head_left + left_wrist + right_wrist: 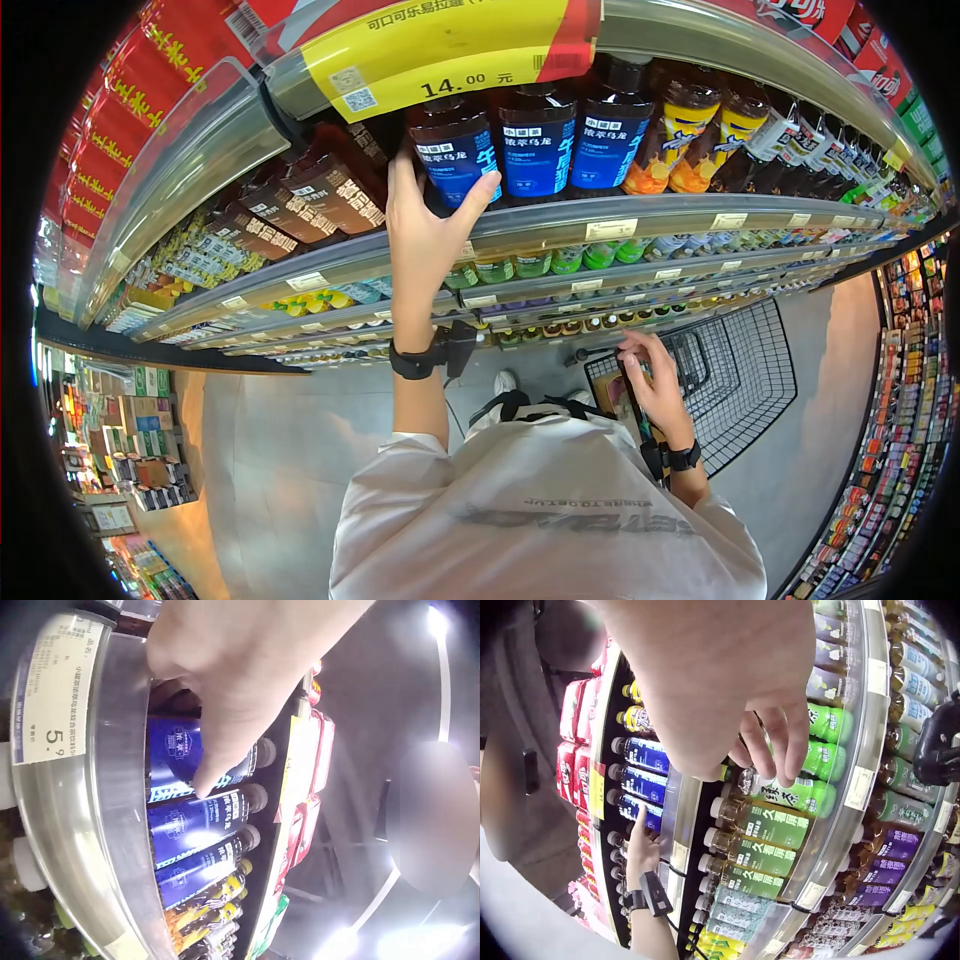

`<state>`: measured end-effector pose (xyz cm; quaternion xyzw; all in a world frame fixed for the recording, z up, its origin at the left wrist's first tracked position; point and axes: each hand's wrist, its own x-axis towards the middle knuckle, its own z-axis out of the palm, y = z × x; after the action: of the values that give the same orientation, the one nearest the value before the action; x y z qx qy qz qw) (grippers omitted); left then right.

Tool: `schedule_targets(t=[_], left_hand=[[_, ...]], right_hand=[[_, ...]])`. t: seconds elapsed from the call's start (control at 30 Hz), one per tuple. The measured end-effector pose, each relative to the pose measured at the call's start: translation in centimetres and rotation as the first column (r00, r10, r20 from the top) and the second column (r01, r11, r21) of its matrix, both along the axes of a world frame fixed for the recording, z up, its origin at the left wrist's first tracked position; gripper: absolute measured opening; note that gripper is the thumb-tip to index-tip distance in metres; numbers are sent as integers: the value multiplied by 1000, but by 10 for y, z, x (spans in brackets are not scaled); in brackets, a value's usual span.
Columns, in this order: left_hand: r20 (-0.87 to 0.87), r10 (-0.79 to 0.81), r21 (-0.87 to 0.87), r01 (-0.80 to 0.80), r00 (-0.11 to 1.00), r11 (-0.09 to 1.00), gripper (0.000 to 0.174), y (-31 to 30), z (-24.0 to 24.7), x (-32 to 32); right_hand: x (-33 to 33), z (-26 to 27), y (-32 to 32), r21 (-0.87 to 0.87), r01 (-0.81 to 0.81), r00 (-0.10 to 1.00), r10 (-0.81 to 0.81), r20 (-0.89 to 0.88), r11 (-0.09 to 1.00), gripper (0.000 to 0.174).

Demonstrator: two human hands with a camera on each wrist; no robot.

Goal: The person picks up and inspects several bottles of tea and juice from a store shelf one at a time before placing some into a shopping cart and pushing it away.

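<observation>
dark plastic bottle with blue label (452, 150): in hand

the bare left hand (428, 232) grasps it, thumb across its front, at the front edge of the grey-fronted shelf (545, 224); far fingertips hidden. judged full, heavyish, smooth, slightly yielding: hold round mid-body. bare right hand (658, 388) relaxed, unladen.

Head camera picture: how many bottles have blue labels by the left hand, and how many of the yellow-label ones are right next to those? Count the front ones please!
Blue-label bottles: 3
Yellow-label bottles: 2
Total: 5
</observation>
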<state>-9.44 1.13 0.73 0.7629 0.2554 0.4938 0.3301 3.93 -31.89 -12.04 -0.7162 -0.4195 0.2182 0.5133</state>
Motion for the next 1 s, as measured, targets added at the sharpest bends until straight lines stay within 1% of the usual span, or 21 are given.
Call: schedule_targets(t=[0.03,0.07,0.17,0.27,0.3,0.33,0.4,0.47,0.5,0.53,0.57,0.6,0.63,0.67,0.73,0.77,0.83,0.9,0.93,0.97,1.0], left_hand=[[-6,-36,-75,36,999,997,77,0,2,0],[14,-60,-111,61,998,992,75,-3,4,1],[-118,16,130,-1,993,992,77,-2,-3,-1],[-138,79,216,-48,987,975,63,-6,-2,-1],[-158,96,232,-58,983,971,62,-6,-2,-1],[-178,111,247,-65,978,967,62,-6,-3,-2],[-186,130,271,-76,974,959,62,-5,-5,-1],[-163,134,290,-82,977,953,63,-5,-6,1],[-163,124,262,-78,979,962,62,-6,-5,2],[-164,115,232,-75,980,970,61,-8,-3,1],[-165,108,203,-73,980,977,60,-9,-1,1],[-154,113,230,-75,982,970,56,-9,0,2],[-152,104,222,-69,983,973,56,-10,3,2],[-151,101,213,-67,983,975,56,-11,6,2],[-159,115,226,-77,981,971,56,-10,4,0],[-153,97,201,-65,983,977,58,-9,2,0],[-169,124,241,-81,978,967,59,-6,1,-1],[-197,150,246,-99,969,964,56,-6,1,-3],[-194,157,255,-105,968,961,56,-5,1,-3],[-191,163,263,-110,968,959,56,-4,1,-3],[-208,157,240,-105,965,965,61,-3,-2,-4]], right_hand=[[1,0,-2,-10,5,1000,-5,-6,1000,34],[2,-1,-4,-19,9,1000,-9,-11,1000,34],[1,-5,-8,-30,24,999,-25,-26,999,34],[2,-9,-11,-65,23,1000,-22,6,998,38],[4,-11,-12,-80,20,1000,-18,26,997,41],[6,-19,-17,-154,51,987,-26,162,987,45],[14,-50,-34,-284,142,906,-8,424,948,55],[17,-77,-60,-516,123,932,80,353,848,67],[20,-83,-68,-620,105,944,118,307,778,74],[25,-81,-69,-793,-21,985,150,89,608,82],[24,-91,-77,-788,-37,984,161,80,615,80],[19,-108,-88,-781,-54,982,175,72,622,79],[13,-112,-89,-774,-74,979,194,64,629,77],[9,-114,-91,-784,-88,991,134,-6,615,70],[3,-127,-94,-728,-38,990,124,66,685,66],[1,-133,-97,-698,-14,988,116,100,716,65],[0,-141,-105,-747,-18,999,38,10,665,58],[-6,-151,-112,-757,27,1000,-14,24,653,57],[-9,-143,-113,-731,24,998,-53,-16,682,49],[-12,-149,-118,-696,44,998,-61,0,716,48],[-14,-161,-130,-661,63,997,-70,16,748,48]])
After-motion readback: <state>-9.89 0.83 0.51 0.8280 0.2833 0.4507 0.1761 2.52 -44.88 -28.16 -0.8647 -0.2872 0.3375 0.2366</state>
